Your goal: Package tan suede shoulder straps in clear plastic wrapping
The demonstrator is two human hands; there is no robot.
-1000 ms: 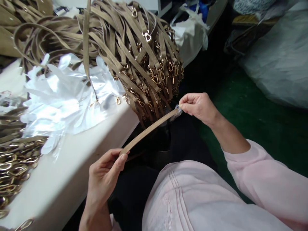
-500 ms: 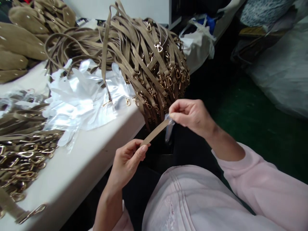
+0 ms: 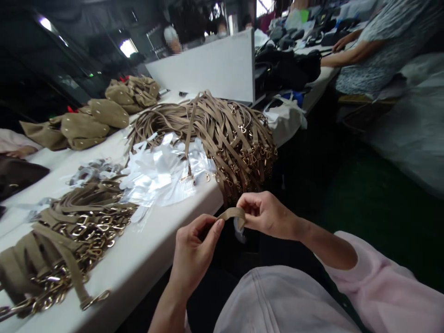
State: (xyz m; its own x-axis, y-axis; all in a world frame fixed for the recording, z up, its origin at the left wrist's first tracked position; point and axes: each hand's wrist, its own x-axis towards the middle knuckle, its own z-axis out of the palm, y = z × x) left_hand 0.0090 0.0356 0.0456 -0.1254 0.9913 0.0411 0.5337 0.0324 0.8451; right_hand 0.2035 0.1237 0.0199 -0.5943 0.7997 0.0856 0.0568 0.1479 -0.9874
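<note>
A short tan strap [image 3: 231, 213] bends in an arch between my two hands, in front of the table edge. My left hand [image 3: 196, 247] pinches one end between thumb and fingers. The other end is gripped by my right hand [image 3: 265, 215], with a bit of clear plastic [image 3: 239, 231] hanging below its fingers. Behind them, a big heap of tan straps with gold clasps [image 3: 208, 122] spills over the table edge. Clear plastic sleeves [image 3: 156, 171] lie beside that heap. At the left is a second pile of straps with gold clasps [image 3: 83, 217].
The white table [image 3: 149, 259] runs along my left side. Tan fabric pieces [image 3: 93, 120] lie farther back, before a white partition [image 3: 215, 69]. A person in a patterned top [image 3: 385, 55] works at the back right. Large plastic bags [image 3: 412, 120] stand at the right.
The view has tilted up, showing more of the room and other people. My hands have come closer together, and the strap between them, straight before, is now bent.
</note>
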